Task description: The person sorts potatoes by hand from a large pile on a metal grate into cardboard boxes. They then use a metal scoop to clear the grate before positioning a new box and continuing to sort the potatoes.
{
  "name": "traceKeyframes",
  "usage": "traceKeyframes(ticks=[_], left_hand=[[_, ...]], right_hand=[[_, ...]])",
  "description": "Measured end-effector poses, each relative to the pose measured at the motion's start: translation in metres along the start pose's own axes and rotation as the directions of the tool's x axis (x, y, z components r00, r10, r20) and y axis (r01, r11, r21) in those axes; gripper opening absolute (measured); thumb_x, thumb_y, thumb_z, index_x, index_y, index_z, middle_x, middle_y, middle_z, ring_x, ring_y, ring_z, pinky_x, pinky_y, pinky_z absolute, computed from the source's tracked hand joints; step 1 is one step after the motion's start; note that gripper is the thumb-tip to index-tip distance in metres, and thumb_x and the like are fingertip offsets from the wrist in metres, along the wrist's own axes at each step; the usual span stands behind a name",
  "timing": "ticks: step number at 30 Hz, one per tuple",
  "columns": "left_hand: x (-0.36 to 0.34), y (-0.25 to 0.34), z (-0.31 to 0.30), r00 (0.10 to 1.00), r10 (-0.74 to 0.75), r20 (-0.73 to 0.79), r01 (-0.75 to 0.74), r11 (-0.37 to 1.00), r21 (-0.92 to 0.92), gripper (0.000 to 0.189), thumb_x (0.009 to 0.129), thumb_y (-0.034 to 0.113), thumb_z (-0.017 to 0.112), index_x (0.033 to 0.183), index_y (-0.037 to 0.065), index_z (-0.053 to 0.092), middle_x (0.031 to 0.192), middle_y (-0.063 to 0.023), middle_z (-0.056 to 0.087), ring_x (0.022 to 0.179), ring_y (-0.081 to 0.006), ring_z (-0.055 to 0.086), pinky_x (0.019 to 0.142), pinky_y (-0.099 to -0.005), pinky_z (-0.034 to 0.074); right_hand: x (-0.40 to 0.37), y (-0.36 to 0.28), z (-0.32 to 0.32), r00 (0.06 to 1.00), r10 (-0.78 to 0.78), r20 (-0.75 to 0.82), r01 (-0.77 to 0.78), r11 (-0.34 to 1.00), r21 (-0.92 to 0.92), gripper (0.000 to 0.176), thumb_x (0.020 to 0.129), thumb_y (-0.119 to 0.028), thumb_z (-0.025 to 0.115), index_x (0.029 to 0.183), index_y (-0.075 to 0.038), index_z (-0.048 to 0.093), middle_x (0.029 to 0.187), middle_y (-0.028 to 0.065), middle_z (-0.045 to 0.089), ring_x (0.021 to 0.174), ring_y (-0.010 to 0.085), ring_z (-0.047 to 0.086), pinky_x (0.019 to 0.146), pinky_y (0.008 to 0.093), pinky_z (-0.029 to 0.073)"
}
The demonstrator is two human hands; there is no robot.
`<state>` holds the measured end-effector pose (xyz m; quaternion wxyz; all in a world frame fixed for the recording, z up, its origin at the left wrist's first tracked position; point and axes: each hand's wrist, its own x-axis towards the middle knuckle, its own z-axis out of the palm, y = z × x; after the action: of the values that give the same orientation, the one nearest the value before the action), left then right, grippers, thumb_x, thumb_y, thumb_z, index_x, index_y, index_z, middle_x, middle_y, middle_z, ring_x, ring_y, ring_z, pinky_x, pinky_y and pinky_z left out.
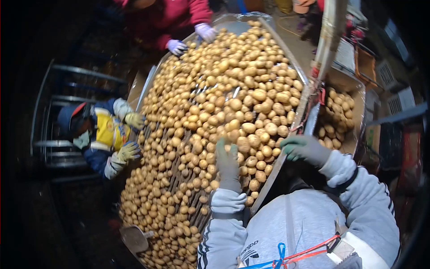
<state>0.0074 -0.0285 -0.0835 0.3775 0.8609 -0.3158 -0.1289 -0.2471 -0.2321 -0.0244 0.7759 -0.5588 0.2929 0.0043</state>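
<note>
Many potatoes (192, 121) cover a sorting table with dark slats (174, 177). My left hand (228, 163), in a grey and green glove, reaches over the potatoes, fingers pointing away from me and apart, touching or just above them; nothing shows in its grasp. My right hand (307, 150), gloved the same way, is over the table's metal edge (274, 179) on the right, with its fingers spread toward the potatoes. No potato can be seen in it.
Across the table, a person in red (170, 20) has two gloved hands at the potatoes. Another in a yellow apron (107, 130) stands left. A bin of potatoes (359, 101) and an upright pole (329, 40) are at right; a metal scoop (134, 238) lies lower left.
</note>
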Motion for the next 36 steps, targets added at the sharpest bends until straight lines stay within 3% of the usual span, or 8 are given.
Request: traceKeyframes(ticks=[3,11,13,18,22,26,28,36], left_hand=[[-0.029,-0.022,-0.040,0.958,-0.262,-0.117,0.237,0.952,-0.195,0.063,0.100,0.032,0.061,0.150,-0.002,0.044,0.160,-0.0263,0.035,0.149,-0.0388,0.033,0.123,-0.0450,0.028],[-0.173,-0.185,-0.103,0.801,-0.526,-0.286,0.598,0.733,0.325,0.070,0.100,0.042,0.059,0.155,0.002,0.040,0.160,-0.0244,0.036,0.150,-0.0395,0.030,0.123,-0.0502,0.027],[-0.142,-0.079,-0.095,0.690,-0.674,-0.262,0.722,0.624,0.298,0.071,0.101,0.043,0.056,0.157,0.004,0.037,0.161,-0.0243,0.037,0.151,-0.0408,0.028,0.123,-0.0542,0.025],[-0.132,-0.073,-0.022,0.758,-0.616,-0.213,0.644,0.759,0.096,0.085,0.097,0.044,0.061,0.165,0.011,0.021,0.165,-0.0314,0.020,0.152,-0.0492,0.023,0.124,-0.0522,0.023],[-0.106,-0.075,0.012,0.783,-0.525,-0.334,0.593,0.792,0.146,0.093,0.096,0.040,0.065,0.166,0.010,0.012,0.164,-0.0342,0.022,0.151,-0.0487,0.027,0.122,-0.0489,0.029],[-0.059,-0.043,0.009,0.869,-0.404,-0.287,0.438,0.897,0.064,0.082,0.101,0.035,0.057,0.167,0.017,0.011,0.161,-0.0363,0.025,0.145,-0.0506,0.038,0.119,-0.0491,0.035],[-0.032,-0.027,0.012,0.797,-0.569,-0.203,0.587,0.809,0.040,0.071,0.105,0.043,0.047,0.166,0.039,0.011,0.160,-0.0356,0.027,0.137,-0.0507,0.048,0.106,-0.0524,0.049],[0.030,-0.004,0.041,0.823,-0.566,-0.048,0.548,0.813,-0.196,0.066,0.102,0.049,0.055,0.162,0.039,0.030,0.166,-0.0354,0.011,0.152,-0.0504,0.025,0.120,-0.0486,0.033]], right_hand=[[0.045,0.009,0.064,0.924,0.118,0.364,-0.035,0.973,-0.227,0.043,0.100,-0.027,0.064,0.136,-0.002,0.063,0.102,0.0053,0.072,0.082,0.0110,0.067,0.076,0.0257,0.056],[0.094,0.134,0.188,0.480,0.229,0.847,0.322,0.852,-0.413,0.057,0.099,-0.040,0.065,0.147,-0.011,0.056,0.118,0.0100,0.071,0.099,0.0185,0.065,0.087,0.0327,0.054],[0.102,0.141,0.198,0.423,0.292,0.858,0.383,0.800,-0.462,0.056,0.098,-0.040,0.065,0.145,-0.010,0.057,0.118,0.0092,0.071,0.098,0.0179,0.065,0.087,0.0323,0.054],[0.121,0.097,0.170,0.586,0.344,0.734,0.148,0.845,-0.514,0.050,0.097,-0.033,0.064,0.144,-0.017,0.060,0.127,0.0105,0.071,0.105,0.0246,0.069,0.097,0.0359,0.053],[0.131,0.081,0.146,0.698,0.111,0.707,0.358,0.801,-0.479,0.052,0.097,-0.032,0.061,0.147,-0.020,0.056,0.133,0.0123,0.069,0.115,0.0312,0.068,0.105,0.0389,0.050],[0.143,0.049,0.128,0.716,0.224,0.661,0.136,0.884,-0.447,0.054,0.099,-0.032,0.061,0.150,-0.019,0.052,0.112,0.0094,0.072,0.097,0.0198,0.068,0.085,0.0341,0.056],[0.148,0.031,0.122,0.751,0.215,0.624,0.106,0.894,-0.436,0.053,0.099,-0.032,0.061,0.150,-0.019,0.053,0.104,0.0074,0.072,0.089,0.0145,0.066,0.078,0.0310,0.057],[0.187,0.000,0.078,0.824,0.229,0.518,-0.024,0.928,-0.372,0.051,0.096,-0.023,0.067,0.144,-0.008,0.058,0.110,0.0015,0.072,0.093,0.0087,0.062,0.083,0.0262,0.053]])
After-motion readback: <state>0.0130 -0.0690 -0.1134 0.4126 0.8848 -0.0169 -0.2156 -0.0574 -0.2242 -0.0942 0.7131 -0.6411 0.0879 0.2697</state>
